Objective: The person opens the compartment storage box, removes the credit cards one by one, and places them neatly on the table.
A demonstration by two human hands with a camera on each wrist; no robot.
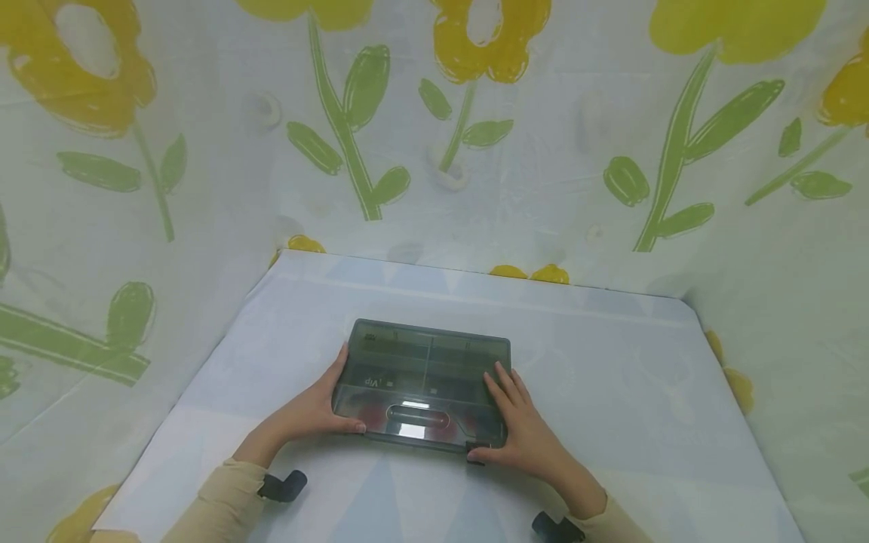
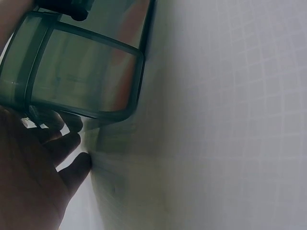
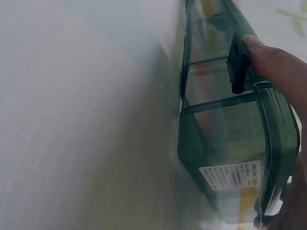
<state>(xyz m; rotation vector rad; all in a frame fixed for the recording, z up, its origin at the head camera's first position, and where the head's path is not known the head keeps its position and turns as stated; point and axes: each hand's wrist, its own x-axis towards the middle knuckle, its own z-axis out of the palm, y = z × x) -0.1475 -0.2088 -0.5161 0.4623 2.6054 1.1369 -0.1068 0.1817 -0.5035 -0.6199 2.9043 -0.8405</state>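
A translucent dark green plastic storage box (image 1: 414, 354) with a lid and a handle slot lies at the middle of the table. My left hand (image 1: 319, 411) holds its left end, thumb along the front edge and fingers at the side; the left wrist view shows those fingers (image 2: 76, 172) by the end wall. At the right end my right hand (image 1: 526, 430) grips the box, its fingers spread on the lid's edge. The right thumb (image 3: 276, 60) presses a black latch (image 3: 237, 64) on the front. Reddish contents show dimly through the walls.
The box rests on a pale table (image 1: 611, 392) with light blue triangle shapes. A white label (image 3: 232, 175) is stuck on the box's end. Curtains (image 1: 543, 151) printed with yellow flowers enclose the table's back and sides. Black wrist mounts (image 1: 281, 486) sit on both forearms.
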